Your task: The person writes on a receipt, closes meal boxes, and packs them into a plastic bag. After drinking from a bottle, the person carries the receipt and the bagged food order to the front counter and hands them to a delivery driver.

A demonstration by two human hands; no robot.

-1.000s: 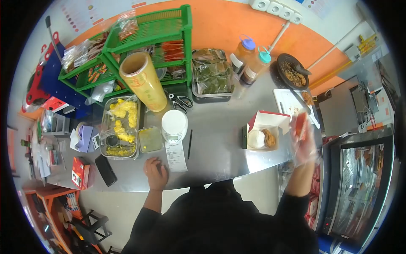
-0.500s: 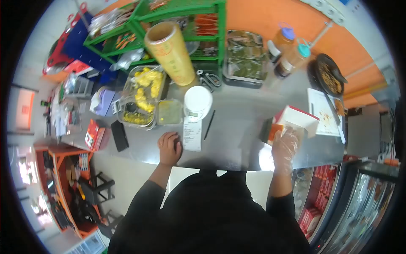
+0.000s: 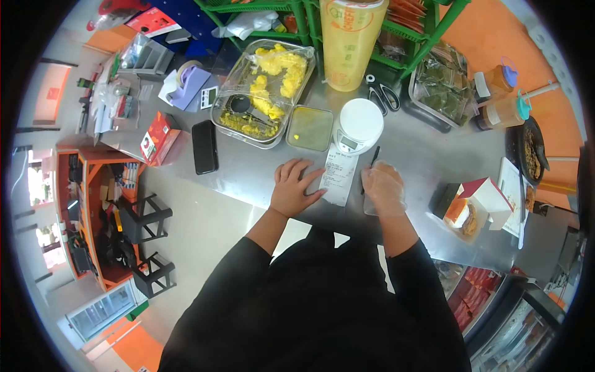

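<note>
My left hand [image 3: 297, 186] is bare and open, its fingers spread flat on the steel table, with the fingertips at the left edge of a printed receipt [image 3: 338, 180]. My right hand [image 3: 384, 188] wears a clear plastic glove. Its fingers are curled closed on a thin black pen [image 3: 375, 156] to the right of the receipt. Just above the receipt stands a white kitchen scale [image 3: 361, 124] with a small display. An opened red-and-white food box [image 3: 480, 201] sits farther right, with food and a white-and-orange packet inside.
A tray of yellow food [image 3: 273, 93] and a shallow square container [image 3: 310, 128] stand beyond my left hand. A black phone [image 3: 204, 147] and a red box [image 3: 160, 139] lie left. Scissors [image 3: 384, 96], a film roll [image 3: 350, 49], a tray of leaf-wrapped packets [image 3: 441, 87] and sauce bottles [image 3: 505, 115] stand behind.
My right hand has left the food box and moved left to the pen. My left hand has spread its fingers beside the receipt. The view has turned and shifted.
</note>
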